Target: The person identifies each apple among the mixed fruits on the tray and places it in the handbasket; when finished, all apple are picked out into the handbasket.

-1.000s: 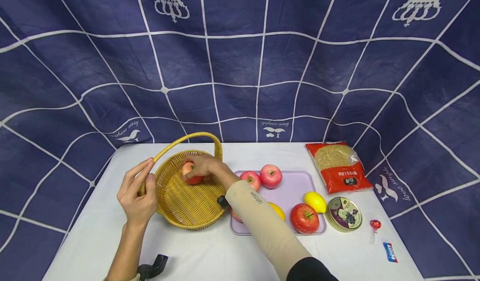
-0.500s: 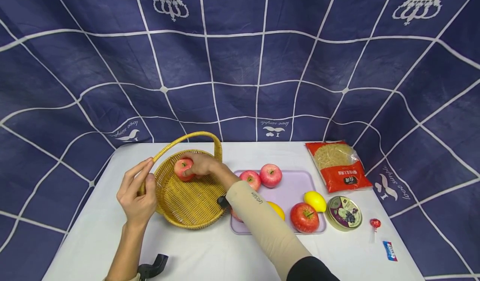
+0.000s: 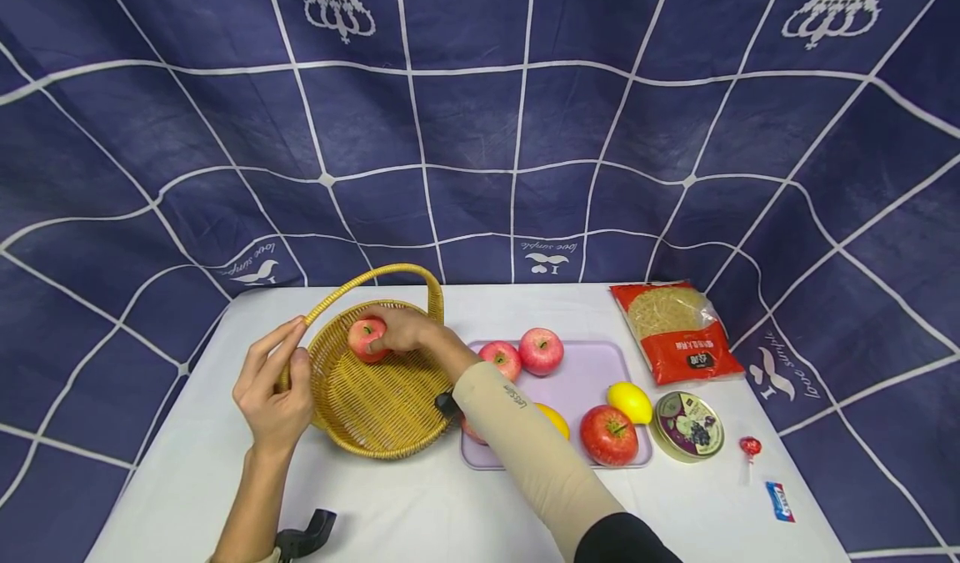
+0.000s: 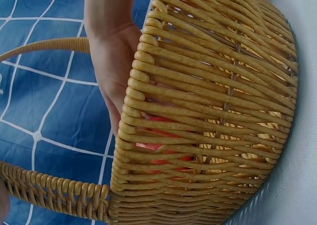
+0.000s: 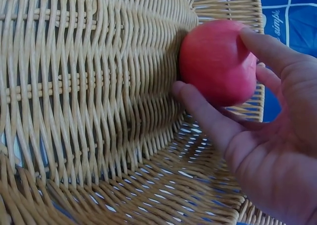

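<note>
A round wicker basket (image 3: 382, 421) with a tall arched handle (image 3: 375, 273) stands on the left part of the table. My left hand (image 3: 276, 392) grips the handle near its left foot. Inside the basket, towards the back, my right hand (image 3: 405, 328) holds a pinkish-red apple (image 3: 363, 339). In the right wrist view the thumb lies on one side of the apple (image 5: 215, 61) and other fingers reach around it, close to the woven bottom. Through the weave of the basket (image 4: 213, 86), the left wrist view shows bits of red.
Right of the basket, a lilac tray (image 3: 577, 379) carries several apples, a lemon (image 3: 630, 402) and another yellow fruit (image 3: 553, 419) partly behind my right sleeve. Farther right are a red noodle bag (image 3: 678, 334), a round tin (image 3: 688, 425), a lollipop (image 3: 750, 446) and a small wrapped sweet (image 3: 780, 502).
Within the basket, the apple in my right hand has shifted slightly left and up in the head view, then stayed still. My left hand keeps its hold on the handle.
</note>
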Demonstrator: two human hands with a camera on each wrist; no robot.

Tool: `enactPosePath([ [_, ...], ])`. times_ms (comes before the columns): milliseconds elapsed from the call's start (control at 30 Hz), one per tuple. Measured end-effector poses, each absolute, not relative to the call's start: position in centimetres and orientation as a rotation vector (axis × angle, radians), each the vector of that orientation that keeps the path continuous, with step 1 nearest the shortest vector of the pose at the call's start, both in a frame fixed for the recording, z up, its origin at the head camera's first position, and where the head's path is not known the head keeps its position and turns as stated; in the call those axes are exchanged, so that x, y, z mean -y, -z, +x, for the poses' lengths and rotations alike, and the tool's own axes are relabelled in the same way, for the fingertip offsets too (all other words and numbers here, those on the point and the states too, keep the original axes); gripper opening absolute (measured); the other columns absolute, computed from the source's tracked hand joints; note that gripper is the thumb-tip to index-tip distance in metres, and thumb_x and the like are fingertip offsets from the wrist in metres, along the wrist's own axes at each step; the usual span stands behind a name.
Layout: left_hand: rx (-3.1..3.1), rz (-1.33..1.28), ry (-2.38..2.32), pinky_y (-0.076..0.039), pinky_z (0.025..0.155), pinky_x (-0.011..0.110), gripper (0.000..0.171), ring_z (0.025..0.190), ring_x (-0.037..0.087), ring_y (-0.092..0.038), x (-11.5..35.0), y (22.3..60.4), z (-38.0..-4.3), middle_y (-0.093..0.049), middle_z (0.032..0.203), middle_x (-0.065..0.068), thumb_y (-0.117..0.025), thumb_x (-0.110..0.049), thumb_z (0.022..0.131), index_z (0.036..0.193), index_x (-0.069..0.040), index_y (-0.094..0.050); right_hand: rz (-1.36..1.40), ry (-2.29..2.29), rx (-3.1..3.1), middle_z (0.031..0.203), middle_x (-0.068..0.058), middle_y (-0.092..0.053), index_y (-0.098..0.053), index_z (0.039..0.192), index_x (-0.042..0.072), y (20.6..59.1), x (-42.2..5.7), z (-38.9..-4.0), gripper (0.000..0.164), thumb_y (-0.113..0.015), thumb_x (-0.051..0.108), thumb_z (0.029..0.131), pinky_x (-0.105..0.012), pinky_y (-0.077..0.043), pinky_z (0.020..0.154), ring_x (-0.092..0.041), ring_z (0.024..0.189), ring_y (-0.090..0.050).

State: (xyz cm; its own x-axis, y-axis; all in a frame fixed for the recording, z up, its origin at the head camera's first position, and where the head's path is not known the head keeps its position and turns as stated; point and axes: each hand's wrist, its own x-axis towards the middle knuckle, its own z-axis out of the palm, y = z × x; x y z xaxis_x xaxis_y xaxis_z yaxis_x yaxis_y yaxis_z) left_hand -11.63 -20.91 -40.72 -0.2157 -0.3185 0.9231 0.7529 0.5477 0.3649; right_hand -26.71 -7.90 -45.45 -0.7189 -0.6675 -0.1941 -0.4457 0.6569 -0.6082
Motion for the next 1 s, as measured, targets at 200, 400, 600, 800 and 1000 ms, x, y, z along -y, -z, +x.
enactPosePath([
  [200,1.481,-0.393,1.028,-0.056,0.093,0.024,0.019,0.099,0.027,-0.072,20.9,40.7,-11.6,-0.072,0.103,0.026,-0.062,0.001,0.090,0.099,0.013,-0.074,-0.832,0.815,-2.421,0.130,0.001,-0.059,-0.048,0.146,0.033,45.3,7.6,-26.6,0.063,-0.075,0.035,0.090,-0.021,-0.054,0.071,-0.012,0.090,-0.062],
  [400,1.486,-0.395,1.026,-0.056,0.093,0.024,0.018,0.099,0.030,-0.071,20.8,40.6,-11.5,-0.073,0.104,0.024,-0.062,0.002,0.090,0.099,0.013,-0.074,-0.793,0.875,-2.388,0.131,-0.002,-0.057,-0.046,0.148,0.032,45.1,7.3,-26.6,0.066,-0.076,0.033,0.089,-0.025,-0.058,0.061,-0.020,0.077,-0.070],
  [600,1.485,-0.397,1.029,-0.056,0.093,0.024,0.018,0.099,0.029,-0.071,20.9,40.6,-11.5,-0.072,0.103,0.025,-0.062,0.002,0.090,0.099,0.013,-0.074,-0.863,0.759,-2.461,0.144,0.003,-0.055,-0.042,0.152,0.033,44.8,7.2,-26.6,0.071,-0.075,0.039,0.089,-0.028,-0.051,0.096,-0.017,0.117,-0.060],
  [800,1.479,-0.396,1.033,-0.056,0.093,0.025,0.018,0.099,0.030,-0.071,20.8,40.6,-11.6,-0.073,0.103,0.024,-0.062,0.002,0.090,0.099,0.013,-0.074,-0.908,0.694,-2.474,0.148,0.004,-0.052,-0.040,0.153,0.033,44.4,7.2,-26.6,0.072,-0.073,0.043,0.089,-0.030,-0.041,0.109,-0.016,0.135,-0.047],
  [1000,1.481,-0.392,1.036,-0.056,0.093,0.024,0.018,0.099,0.030,-0.071,20.8,40.6,-11.5,-0.073,0.103,0.024,-0.062,0.003,0.089,0.099,0.013,-0.074,-0.967,0.668,-2.466,0.147,-0.001,-0.054,-0.040,0.154,0.030,43.9,6.9,-26.5,0.071,-0.070,0.044,0.091,-0.028,-0.041,0.108,-0.017,0.134,-0.048],
])
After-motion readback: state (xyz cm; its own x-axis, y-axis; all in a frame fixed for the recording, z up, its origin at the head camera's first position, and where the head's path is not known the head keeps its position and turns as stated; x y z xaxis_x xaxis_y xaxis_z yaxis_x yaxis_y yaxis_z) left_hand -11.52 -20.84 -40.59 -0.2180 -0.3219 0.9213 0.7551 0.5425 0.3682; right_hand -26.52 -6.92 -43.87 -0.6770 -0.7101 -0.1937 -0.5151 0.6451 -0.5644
